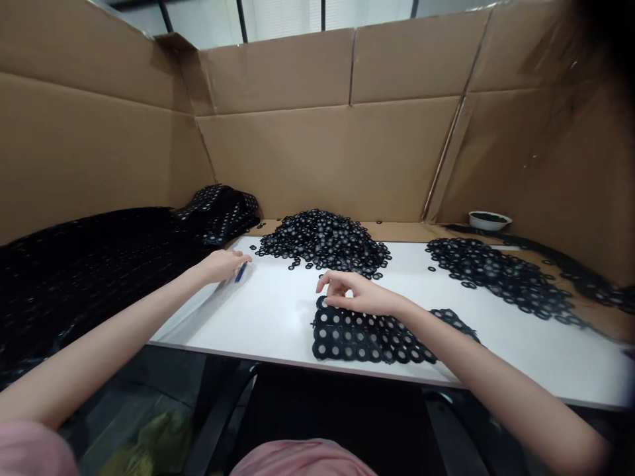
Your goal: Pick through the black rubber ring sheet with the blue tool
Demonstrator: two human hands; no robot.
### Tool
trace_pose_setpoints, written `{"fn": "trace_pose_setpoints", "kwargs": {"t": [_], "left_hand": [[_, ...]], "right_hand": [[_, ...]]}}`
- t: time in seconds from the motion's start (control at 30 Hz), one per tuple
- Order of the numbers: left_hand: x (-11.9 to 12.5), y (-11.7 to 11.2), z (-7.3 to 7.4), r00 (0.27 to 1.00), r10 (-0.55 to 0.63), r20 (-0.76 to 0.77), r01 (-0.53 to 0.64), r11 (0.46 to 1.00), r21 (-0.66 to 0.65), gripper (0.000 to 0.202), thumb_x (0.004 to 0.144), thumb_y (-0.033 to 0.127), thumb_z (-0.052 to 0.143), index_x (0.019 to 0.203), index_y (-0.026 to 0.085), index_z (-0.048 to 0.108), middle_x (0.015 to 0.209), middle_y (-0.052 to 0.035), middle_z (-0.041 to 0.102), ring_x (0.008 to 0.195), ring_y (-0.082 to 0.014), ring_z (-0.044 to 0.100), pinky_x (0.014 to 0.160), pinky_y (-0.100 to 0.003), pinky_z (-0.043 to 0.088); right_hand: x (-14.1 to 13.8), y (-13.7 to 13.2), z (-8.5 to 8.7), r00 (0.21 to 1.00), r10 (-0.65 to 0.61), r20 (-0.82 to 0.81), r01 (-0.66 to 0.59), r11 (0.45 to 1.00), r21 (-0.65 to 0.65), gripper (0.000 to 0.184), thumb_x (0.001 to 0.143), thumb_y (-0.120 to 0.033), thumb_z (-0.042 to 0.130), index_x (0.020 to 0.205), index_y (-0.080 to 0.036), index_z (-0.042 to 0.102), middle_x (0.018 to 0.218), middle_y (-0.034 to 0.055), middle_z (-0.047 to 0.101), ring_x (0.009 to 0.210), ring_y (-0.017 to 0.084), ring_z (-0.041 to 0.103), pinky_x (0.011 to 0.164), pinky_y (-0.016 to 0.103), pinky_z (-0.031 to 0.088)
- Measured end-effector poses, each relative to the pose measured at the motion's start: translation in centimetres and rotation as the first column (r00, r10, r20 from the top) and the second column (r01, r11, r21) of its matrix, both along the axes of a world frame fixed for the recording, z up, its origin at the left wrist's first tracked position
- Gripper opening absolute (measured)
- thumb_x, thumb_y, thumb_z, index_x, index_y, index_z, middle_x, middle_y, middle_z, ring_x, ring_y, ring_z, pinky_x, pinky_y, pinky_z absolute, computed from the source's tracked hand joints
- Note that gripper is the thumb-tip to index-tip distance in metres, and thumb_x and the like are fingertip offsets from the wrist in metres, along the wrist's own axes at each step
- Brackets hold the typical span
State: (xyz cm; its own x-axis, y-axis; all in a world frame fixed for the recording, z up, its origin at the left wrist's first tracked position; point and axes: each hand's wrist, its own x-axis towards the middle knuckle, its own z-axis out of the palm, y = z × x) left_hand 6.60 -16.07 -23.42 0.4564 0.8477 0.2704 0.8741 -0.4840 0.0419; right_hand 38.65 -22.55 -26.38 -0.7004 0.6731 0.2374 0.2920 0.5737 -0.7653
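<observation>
My left hand (224,264) rests on the white table (278,311), its fingers closed round a small blue tool (241,272). My right hand (354,292) hovers over the top edge of a black punched sheet (370,336) full of round rings, fingers curled and pinched at that edge. What the pinch holds is too small to make out. A heap of loose black rings (325,241) lies just beyond both hands.
A second spread of loose rings (496,274) lies at the right. A white bowl (489,220) stands at the back right. Black punched-out sheets (99,264) are piled at the left. Cardboard walls (322,158) enclose the table on three sides.
</observation>
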Motion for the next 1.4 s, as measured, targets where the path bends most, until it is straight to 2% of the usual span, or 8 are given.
{"fn": "trace_pose_setpoints", "kwargs": {"t": [0.13,0.3,0.43,0.67,0.83,0.97,1.2,1.4], "left_hand": [[3.9,-1.5,0.6,0.979,-0.166,0.122,0.189,0.961,-0.204,0.033,0.091,0.045,0.046,0.098,0.02,0.066,0.091,-0.003,0.066,0.081,-0.0155,0.061,0.072,-0.024,0.048],[11.1,-3.8,-0.2,0.806,-0.168,0.567,0.585,0.364,-0.724,0.049,0.085,0.054,0.051,0.124,0.024,0.054,0.093,-0.0068,0.065,0.078,-0.0175,0.061,0.072,-0.03,0.049],[16.1,-5.0,-2.9,0.807,-0.081,0.585,0.59,0.158,-0.792,0.069,0.075,0.048,0.067,0.135,0.029,0.04,0.091,-0.0047,0.06,0.065,-0.0126,0.055,0.058,-0.025,0.048],[17.0,-5.7,-5.6,0.545,-0.061,0.836,0.782,0.397,-0.481,0.066,0.066,0.014,0.071,0.125,0.034,0.051,0.095,-0.0002,0.051,0.05,-0.0036,0.047,0.041,-0.017,0.034],[13.6,-5.3,-2.9,0.358,-0.082,0.93,0.748,0.621,-0.234,0.045,0.073,0.022,0.072,0.116,0.024,0.056,0.101,-0.0026,0.056,0.055,-0.0019,0.049,0.054,-0.017,0.043],[12.0,-5.0,0.5,0.25,-0.177,0.952,0.66,0.751,-0.033,0.033,0.074,0.02,0.071,0.105,0.019,0.061,0.101,-0.0042,0.06,0.061,-0.0036,0.052,0.056,-0.016,0.044],[12.2,-7.6,3.3,0.132,-0.373,0.919,0.737,0.656,0.161,0.02,0.077,0.014,0.068,0.095,0.019,0.063,0.098,-0.0037,0.062,0.057,-0.0034,0.047,0.052,-0.017,0.042],[11.0,-10.1,1.8,0.243,-0.452,0.858,0.859,0.512,0.026,0.019,0.081,0.009,0.062,0.097,0.02,0.064,0.101,-0.0083,0.062,0.081,-0.0133,0.058,0.061,-0.021,0.047]], "right_hand": [[-1.8,-1.2,1.3,1.0,0.003,-0.014,0.0,0.986,0.168,0.015,0.088,-0.017,0.053,0.102,-0.019,0.057,0.076,-0.0012,0.057,0.07,0.013,0.055,0.065,0.023,0.042],[-7.2,-4.2,1.0,0.962,0.217,0.165,-0.257,0.926,0.276,0.016,0.087,-0.012,0.056,0.101,-0.017,0.06,0.086,0.0008,0.065,0.08,0.014,0.06,0.071,0.022,0.043],[-10.2,-5.9,-0.7,0.825,0.445,0.348,-0.535,0.814,0.227,0.024,0.085,-0.008,0.055,0.106,-0.018,0.057,0.097,0.0008,0.066,0.081,0.012,0.061,0.067,0.018,0.043],[-7.8,-6.0,-2.4,0.91,0.345,0.228,-0.409,0.836,0.366,0.016,0.087,-0.021,0.058,0.102,-0.017,0.062,0.092,0.0046,0.068,0.083,0.017,0.061,0.076,0.027,0.046],[-2.1,-7.8,-1.7,0.962,0.003,-0.272,0.067,0.967,0.247,0.013,0.089,-0.023,0.055,0.092,-0.018,0.066,0.086,0.0058,0.069,0.082,0.017,0.061,0.08,0.031,0.047],[0.7,-8.1,-3.0,0.92,-0.078,-0.385,0.031,0.991,-0.128,0.025,0.091,-0.032,0.054,0.078,-0.016,0.068,0.075,0.0067,0.069,0.071,0.017,0.063,0.07,0.03,0.048],[0.9,-6.1,-4.5,0.853,-0.063,-0.517,-0.287,0.772,-0.567,0.079,0.088,-0.072,0.018,0.113,-0.015,0.065,0.107,0.0138,0.068,0.104,0.025,0.061,0.092,0.04,0.043],[-0.1,-5.7,-3.1,0.711,-0.326,-0.623,-0.279,0.683,-0.675,0.069,0.074,-0.078,0.045,0.114,-0.024,0.061,0.111,0.0085,0.066,0.109,0.029,0.058,0.089,0.041,0.046]]}}
